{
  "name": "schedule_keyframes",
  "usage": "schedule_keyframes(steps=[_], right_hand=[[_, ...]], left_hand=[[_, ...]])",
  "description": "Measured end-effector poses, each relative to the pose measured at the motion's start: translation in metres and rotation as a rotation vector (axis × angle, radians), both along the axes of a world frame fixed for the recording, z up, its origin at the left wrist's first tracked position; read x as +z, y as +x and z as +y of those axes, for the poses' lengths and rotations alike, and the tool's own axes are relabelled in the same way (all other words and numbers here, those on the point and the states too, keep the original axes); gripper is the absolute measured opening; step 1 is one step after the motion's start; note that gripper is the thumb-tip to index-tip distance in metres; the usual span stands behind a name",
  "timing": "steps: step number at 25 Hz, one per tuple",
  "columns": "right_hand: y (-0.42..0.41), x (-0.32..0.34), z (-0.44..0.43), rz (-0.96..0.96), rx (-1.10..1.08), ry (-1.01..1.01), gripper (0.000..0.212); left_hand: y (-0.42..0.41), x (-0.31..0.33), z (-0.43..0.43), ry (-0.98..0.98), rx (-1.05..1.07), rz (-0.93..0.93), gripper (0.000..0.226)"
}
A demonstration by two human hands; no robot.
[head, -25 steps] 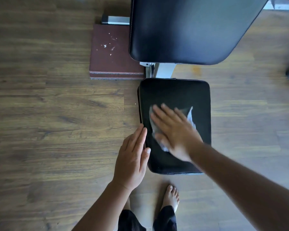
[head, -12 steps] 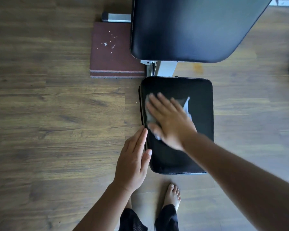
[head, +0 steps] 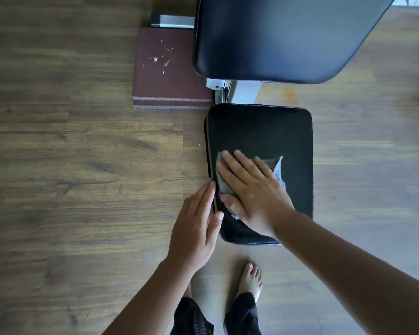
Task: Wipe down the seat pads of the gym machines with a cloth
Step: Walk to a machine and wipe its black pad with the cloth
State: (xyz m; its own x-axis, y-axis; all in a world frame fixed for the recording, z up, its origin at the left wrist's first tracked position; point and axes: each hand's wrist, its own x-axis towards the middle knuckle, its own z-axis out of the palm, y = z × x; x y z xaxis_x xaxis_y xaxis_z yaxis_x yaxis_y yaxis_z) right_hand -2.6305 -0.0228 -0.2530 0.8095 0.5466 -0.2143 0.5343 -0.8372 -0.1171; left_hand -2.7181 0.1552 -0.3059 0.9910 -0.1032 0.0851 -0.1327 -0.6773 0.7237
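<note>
right hand [head: 250,189] flat on cloth [head: 278,170], seat pad [head: 259,131] left edge

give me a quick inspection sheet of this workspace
surface: black seat pad, wood floor under it
job's things: grey cloth flat on the seat pad's left half
clutter: white specks on the brown mat
hands: right hand flat, pressing the cloth; left hand straight-fingered against the pad's left edge
cables: nothing seen
surroundings: black back pad above, white metal frame, a bare foot below the pad
</note>
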Motion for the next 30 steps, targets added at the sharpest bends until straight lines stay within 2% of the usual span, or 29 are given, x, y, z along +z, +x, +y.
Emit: schedule_keyframes(steps=[3, 5, 11, 13, 17, 22, 24, 28, 30], right_hand=[[0.069, -0.002, 0.028, -0.034, -0.107, -0.004, 0.067], [0.082, -0.004, 0.036, -0.052, -0.170, 0.007, 0.066], [-0.019, 0.001, 0.000, -0.023, 0.003, 0.000, 0.064], [0.011, 0.000, 0.002, 0.004, 0.003, -0.004, 0.066], [0.074, -0.003, 0.031, -0.043, -0.146, -0.001, 0.065], [-0.053, 0.002, 0.000, -0.023, -0.052, 0.006, 0.065], [-0.043, -0.002, -0.012, 0.010, -0.011, 0.010, 0.067], [0.084, -0.002, 0.000, -0.012, -0.339, -0.001, 0.070], [0.084, -0.005, -0.002, -0.029, -0.418, 0.020, 0.072]], left_hand=[[-0.001, -0.001, -0.002, 0.000, 0.009, 0.005, 0.056], [-0.001, -0.001, -0.003, 0.007, 0.021, 0.006, 0.056], [-0.004, 0.002, -0.002, 0.018, 0.011, -0.012, 0.056], [-0.002, 0.003, -0.001, 0.012, 0.004, -0.017, 0.056], [-0.003, -0.001, -0.002, 0.020, 0.010, -0.024, 0.055], [-0.008, -0.001, 0.000, 0.010, 0.001, -0.020, 0.054], [-0.008, 0.000, 0.000, 0.020, -0.006, -0.020, 0.054], [-0.007, 0.000, -0.004, 0.040, 0.014, -0.017, 0.054], [-0.008, 0.000, -0.006, 0.054, 0.019, -0.013, 0.054]])
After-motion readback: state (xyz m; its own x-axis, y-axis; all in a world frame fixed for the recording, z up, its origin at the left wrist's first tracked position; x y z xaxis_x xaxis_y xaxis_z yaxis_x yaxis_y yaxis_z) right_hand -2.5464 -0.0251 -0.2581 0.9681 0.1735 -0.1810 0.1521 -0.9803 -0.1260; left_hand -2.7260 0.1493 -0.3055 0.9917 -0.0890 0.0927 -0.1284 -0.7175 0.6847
